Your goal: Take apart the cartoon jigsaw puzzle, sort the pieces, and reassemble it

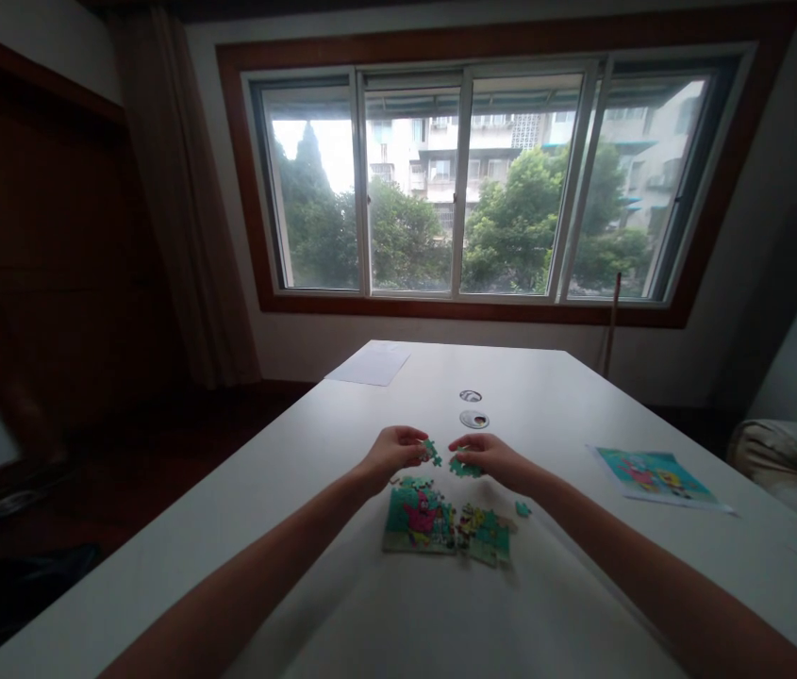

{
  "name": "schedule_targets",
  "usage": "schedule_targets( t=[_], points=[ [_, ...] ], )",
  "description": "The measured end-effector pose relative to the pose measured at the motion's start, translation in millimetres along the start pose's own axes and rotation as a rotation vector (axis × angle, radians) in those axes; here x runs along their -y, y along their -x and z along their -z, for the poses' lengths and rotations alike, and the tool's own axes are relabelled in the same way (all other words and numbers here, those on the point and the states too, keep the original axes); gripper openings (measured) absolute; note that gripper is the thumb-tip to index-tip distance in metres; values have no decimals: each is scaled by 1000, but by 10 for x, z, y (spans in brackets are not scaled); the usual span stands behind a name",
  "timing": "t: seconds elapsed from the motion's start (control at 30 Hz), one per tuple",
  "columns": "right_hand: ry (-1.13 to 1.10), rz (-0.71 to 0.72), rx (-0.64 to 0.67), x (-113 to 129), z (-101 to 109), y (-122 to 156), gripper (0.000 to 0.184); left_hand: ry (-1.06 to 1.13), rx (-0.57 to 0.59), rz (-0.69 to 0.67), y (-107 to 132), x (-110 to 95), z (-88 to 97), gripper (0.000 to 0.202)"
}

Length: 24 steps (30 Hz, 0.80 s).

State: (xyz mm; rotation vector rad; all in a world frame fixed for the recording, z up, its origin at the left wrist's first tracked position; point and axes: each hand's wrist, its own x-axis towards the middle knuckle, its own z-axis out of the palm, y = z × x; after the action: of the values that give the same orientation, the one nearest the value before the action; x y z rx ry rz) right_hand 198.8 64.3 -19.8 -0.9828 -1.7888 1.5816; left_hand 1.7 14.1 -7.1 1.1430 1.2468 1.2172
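Green jigsaw pieces [433, 454], too small here to count, are pinched in the fingertips of the left hand [392, 453], while the right hand [493, 455] grips a green clump [464, 467]. Both are just beyond the part-joined puzzle [418, 519], probably to leave its picture uncovered, on the near part of a white table [221, 509]. Open room spreads to either side, a printed sheet [656, 476] lying toward the right edge.
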Motion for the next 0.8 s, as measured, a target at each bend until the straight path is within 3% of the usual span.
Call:
schedule_targets(
  t=[0.3, 0.47, 0.6, 0.8],
  points=[
    [-59, 57, -42, 90, -120, -230, 35, -34, -92, 57, -82, 89, 83, 19],
    [-90, 43, -86, 75, -220, -280, 33, 22, -80, 85, -66, 99, 45, 20],
    [-133, 35, -153, 77, -298, -297, 30, 89, -53, 56, -33, 72, -3, 22],
    [-266, -29, -122, 105, -339, -273, 29, 130, -49, -4, -22, 70, 2, 22]
  ],
)
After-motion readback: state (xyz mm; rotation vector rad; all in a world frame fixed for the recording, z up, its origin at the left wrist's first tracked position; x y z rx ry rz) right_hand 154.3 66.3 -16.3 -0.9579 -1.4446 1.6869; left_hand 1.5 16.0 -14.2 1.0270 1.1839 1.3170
